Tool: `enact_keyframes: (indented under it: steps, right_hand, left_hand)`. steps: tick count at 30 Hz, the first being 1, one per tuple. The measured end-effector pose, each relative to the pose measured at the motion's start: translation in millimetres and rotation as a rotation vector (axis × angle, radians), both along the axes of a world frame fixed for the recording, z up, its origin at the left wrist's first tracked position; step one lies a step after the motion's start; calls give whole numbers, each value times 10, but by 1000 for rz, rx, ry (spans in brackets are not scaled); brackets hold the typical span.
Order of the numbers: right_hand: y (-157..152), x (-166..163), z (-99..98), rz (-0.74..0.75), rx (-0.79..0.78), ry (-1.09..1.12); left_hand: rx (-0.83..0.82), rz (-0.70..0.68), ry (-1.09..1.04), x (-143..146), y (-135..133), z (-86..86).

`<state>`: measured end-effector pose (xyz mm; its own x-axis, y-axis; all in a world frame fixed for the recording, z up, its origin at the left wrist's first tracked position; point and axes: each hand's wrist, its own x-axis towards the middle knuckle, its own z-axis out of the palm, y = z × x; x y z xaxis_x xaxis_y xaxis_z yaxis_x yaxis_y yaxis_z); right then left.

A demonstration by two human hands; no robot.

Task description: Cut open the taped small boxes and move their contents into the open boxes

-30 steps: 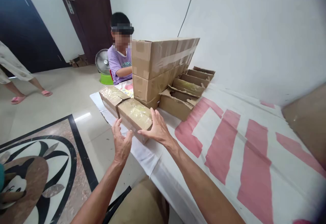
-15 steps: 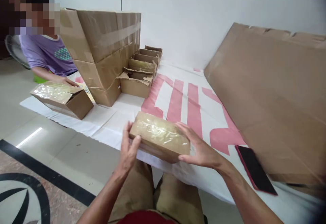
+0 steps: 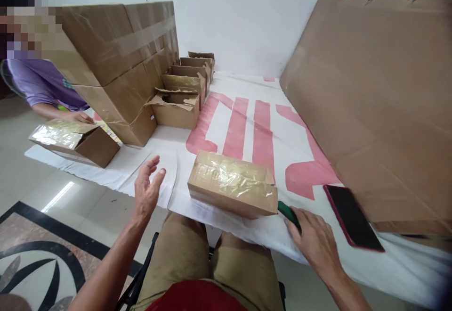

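Observation:
A taped cardboard box (image 3: 233, 188) lies on the white and pink table cover (image 3: 247, 132) right in front of me. My left hand (image 3: 147, 189) hovers to the left of it, fingers spread, holding nothing. My right hand (image 3: 312, 239) rests on the cover at the box's right end, its fingers closing on a small dark green thing (image 3: 288, 213) that is mostly hidden behind the box and my hand.
A dark phone (image 3: 351, 216) lies right of my hand. A big flat cardboard sheet (image 3: 374, 103) leans at the right. Stacked large cartons (image 3: 120, 66) and several open small boxes (image 3: 176, 108) stand at the back left. Another person's arm (image 3: 60, 111) touches a second taped box (image 3: 74, 140).
I pulled the taped box from the far left stack to the table edge in front of me and set it down. Both hands let go; the right moved to the green thing.

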<state>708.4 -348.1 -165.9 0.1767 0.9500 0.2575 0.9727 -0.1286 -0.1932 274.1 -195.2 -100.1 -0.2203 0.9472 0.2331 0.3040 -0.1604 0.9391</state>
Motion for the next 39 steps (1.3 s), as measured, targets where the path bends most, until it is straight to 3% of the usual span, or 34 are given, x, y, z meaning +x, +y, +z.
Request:
enact_keyframes:
  steps: [2,4,6,9,11,13,16,18,20,24,27,30,33,36,39]
  right_hand:
    - [1,-79,-30,-2,-2,-7]
    - [-45,-75,63,-23,12,90]
    - [-142,15,269,-100,34,240]
    - [-234,151,754,-207,-5,459]
    - [-159,120,1136,-146,-12,509]
    - [31,-38,1489,7,14,459]
    - [408,-378,1801,201,-18,369]
    - [630,-556,1795,207,-49,388]
    - [772,-656,1637,153,-43,517]
    - [811,-746,1205,21,72,737]
    - [806,-829,1069,38,99,736]
    - [883,-878,1173,156,36,736]
    - [992,-894,1458,249,25,656]
    - [1091,-982,1766,444,-33,439]
    - [1203,-1172,1910,670,-125,220]
  left_hand:
    - [31,-115,28,132,-48,24]
    - [78,-188,29,334,-119,31]
    - [128,-217,11,510,-153,49]
    - [193,-277,13,652,-77,109]
    - [219,-337,42,690,34,143]
    - [196,-400,46,710,151,148]
    - [100,-477,-26,728,266,107]
    - [41,-488,-91,738,284,81]
    - [3,-472,-139,747,263,79]
    - [-27,-412,-198,722,144,138]
    - [-8,-335,-193,625,10,170]
    - [20,-251,-161,520,-102,158]
    - [45,-216,-115,489,-127,118]
    - [52,-224,-130,506,-82,73]
    - [38,-238,-186,515,-39,28]
